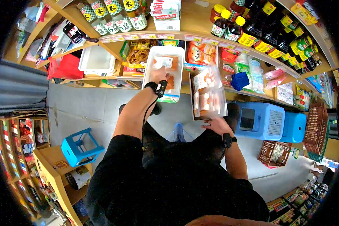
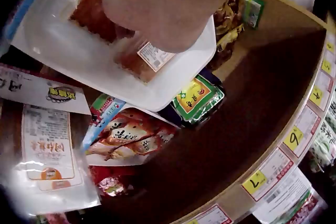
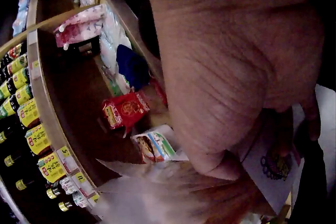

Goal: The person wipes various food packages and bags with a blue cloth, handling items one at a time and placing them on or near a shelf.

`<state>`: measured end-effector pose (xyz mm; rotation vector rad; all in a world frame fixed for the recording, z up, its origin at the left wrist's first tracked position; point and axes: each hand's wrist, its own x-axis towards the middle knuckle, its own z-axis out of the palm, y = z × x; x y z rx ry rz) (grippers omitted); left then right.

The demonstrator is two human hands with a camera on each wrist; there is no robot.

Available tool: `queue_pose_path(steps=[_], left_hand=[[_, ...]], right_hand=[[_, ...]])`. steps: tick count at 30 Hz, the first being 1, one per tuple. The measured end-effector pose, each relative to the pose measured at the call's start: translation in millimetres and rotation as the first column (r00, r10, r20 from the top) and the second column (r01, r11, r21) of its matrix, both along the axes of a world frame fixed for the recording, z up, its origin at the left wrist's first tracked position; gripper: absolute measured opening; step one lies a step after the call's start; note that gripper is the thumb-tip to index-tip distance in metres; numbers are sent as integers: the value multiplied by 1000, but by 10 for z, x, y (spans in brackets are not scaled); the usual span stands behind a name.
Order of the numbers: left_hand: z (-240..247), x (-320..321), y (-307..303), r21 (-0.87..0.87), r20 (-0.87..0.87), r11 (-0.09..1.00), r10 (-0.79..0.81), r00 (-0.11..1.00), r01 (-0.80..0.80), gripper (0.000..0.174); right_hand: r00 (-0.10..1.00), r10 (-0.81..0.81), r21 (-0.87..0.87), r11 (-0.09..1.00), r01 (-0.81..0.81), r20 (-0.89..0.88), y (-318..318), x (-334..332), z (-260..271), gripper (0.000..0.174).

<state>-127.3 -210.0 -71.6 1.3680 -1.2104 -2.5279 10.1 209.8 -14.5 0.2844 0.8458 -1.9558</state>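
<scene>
My left hand [image 1: 160,76] reaches down into a white plastic tray [image 1: 150,60], its fingers among flat reddish-brown food packets with white labels. One labelled packet [image 2: 142,58] lies right beside the fingers in the left wrist view, where the back of the hand hides most of them; I cannot tell whether they pinch a packet. My right hand [image 1: 217,126] grips the near end of an upright box of clear food packets [image 1: 207,94], in front of the shelf. In the right wrist view the thumb lies along the packets and the fingers are by a white printed card [image 3: 270,171].
The shelf holds an orange-red snack pack [image 1: 201,52], an empty-looking white tray [image 1: 97,60] and a blue cloth-like item [image 1: 240,81]. Bottles of sauce and vinegar line the upper shelf. Blue stools [image 1: 260,120] stand right; another blue stool [image 1: 82,147] is at left.
</scene>
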Motion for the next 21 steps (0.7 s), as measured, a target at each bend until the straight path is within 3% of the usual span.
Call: queue_pose_path(steps=[1,2,3,4,8,9,11,13,14,16,17,19,20,21], left_hand=[[-4,11,-37,0,3,1000,0,1000,0,25],[-9,41,-89,-551,106,646,-574,812,528,26],[0,74,-137,-871,411,-90,-670,618,482,26],[15,60,-154,-844,531,-321,-612,586,429,25],[-15,-83,-194,-638,763,-485,-503,406,598,22],[-116,-146,-236,-621,772,-477,-511,379,622,21],[-994,-310,-515,-747,606,-278,-658,447,604,19],[-1013,-263,-451,-820,406,-54,-756,513,569,18],[-954,-162,-293,-831,128,321,-684,718,454,18],[-834,-106,-240,-727,-133,640,-487,863,249,19],[-749,-108,-269,-776,-89,574,-513,854,264,19],[-559,-178,-247,-820,-49,504,-536,843,272,20],[-438,-250,-206,-523,-62,813,-336,940,256,19],[-441,-319,-199,-145,15,980,-134,991,135,19]], right_hand=[[1000,5,-5,1000,-5,-12,9,-2,-28,59],[1000,10,-9,1000,-10,-24,19,-1,-45,59],[1000,8,-8,1000,-9,-22,25,0,-40,59],[1000,-11,-9,1000,11,-5,23,8,-36,58],[999,3,-31,1000,-4,-37,79,24,-153,59],[999,2,-31,1000,-3,-33,86,20,-161,59],[998,33,-54,998,-36,-48,86,0,-149,60],[996,49,-19,999,-51,-71,67,-2,-84,60],[993,66,17,998,-64,-98,52,-7,-46,61],[999,15,-24,1000,-16,-46,38,6,-20,61],[999,-37,-59,998,38,10,37,9,-8,61],[1000,1,-43,999,-2,-24,55,-12,-70,63],[998,40,-24,999,-41,-48,77,-13,-109,64],[998,39,-23,999,-40,-53,79,-11,-103,64]])
